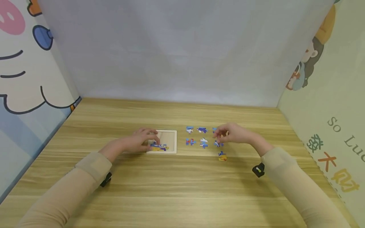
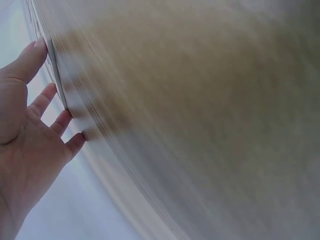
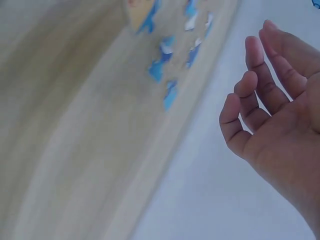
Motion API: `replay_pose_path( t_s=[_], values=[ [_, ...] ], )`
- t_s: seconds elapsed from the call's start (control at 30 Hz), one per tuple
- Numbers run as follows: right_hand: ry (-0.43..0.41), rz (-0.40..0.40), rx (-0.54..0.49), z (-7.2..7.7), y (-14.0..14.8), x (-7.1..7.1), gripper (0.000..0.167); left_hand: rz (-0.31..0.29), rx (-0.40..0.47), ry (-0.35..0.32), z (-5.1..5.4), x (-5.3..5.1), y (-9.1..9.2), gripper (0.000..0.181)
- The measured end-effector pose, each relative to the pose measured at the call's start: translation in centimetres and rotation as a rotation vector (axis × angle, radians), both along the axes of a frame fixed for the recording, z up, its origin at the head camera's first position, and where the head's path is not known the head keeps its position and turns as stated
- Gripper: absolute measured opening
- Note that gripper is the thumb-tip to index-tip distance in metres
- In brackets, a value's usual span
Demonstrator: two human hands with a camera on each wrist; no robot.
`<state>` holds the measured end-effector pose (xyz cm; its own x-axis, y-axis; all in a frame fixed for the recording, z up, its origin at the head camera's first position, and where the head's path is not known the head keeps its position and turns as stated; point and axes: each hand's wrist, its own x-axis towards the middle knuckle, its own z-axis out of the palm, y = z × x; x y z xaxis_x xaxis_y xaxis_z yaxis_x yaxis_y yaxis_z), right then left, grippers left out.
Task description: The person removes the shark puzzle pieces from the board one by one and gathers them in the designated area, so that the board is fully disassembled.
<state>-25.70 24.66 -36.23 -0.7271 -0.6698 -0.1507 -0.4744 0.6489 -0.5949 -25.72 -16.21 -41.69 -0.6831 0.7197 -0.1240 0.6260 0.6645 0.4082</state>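
Observation:
A small wooden puzzle tray (image 1: 175,142) with a pale rim lies mid-table, and joined yellow-and-blue jigsaw pieces (image 1: 159,148) fill part of its near side. My left hand (image 1: 139,140) rests at the tray's left side, fingers loosely bent, one fingertip reaching over the tray. To the right, my right hand (image 1: 234,133) hovers over loose jigsaw pieces. Its thumb and forefinger come close together, and I see no piece between them in the right wrist view. Under it lies a blue-and-white piece (image 1: 217,143); another blue piece (image 1: 214,130) is partly hidden by the fingers.
Several loose pieces lie in rows between tray and right hand, among them a purple-blue piece (image 1: 202,129) and a red-and-blue piece (image 1: 190,142). A yellow piece (image 1: 222,156) lies nearer. Curtains surround the wooden table (image 1: 182,190) at the back and sides.

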Motion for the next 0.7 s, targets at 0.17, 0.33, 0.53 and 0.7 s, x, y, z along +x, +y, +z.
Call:
replay_pose_path(
  t_s=[0.17,0.33,0.53,0.7],
  values=[
    [0.019,0.011,-0.002,1.4,-1.8,-0.5,0.013,0.005,0.004,0.009,0.0,0.0,0.0,0.031],
    [0.031,0.017,0.021,2.0,-3.7,-1.2,0.013,0.03,0.0,0.03,-0.3,-0.3,-0.1,0.042],
    [0.06,0.053,0.045,1.9,-6.4,-1.9,0.015,0.09,-0.025,0.026,-0.4,-0.7,-0.4,0.054],
    [0.079,0.08,0.053,1.3,-8.7,-2.1,0.016,0.101,-0.037,0.023,-0.6,-1.0,-0.6,0.06]
  ],
)
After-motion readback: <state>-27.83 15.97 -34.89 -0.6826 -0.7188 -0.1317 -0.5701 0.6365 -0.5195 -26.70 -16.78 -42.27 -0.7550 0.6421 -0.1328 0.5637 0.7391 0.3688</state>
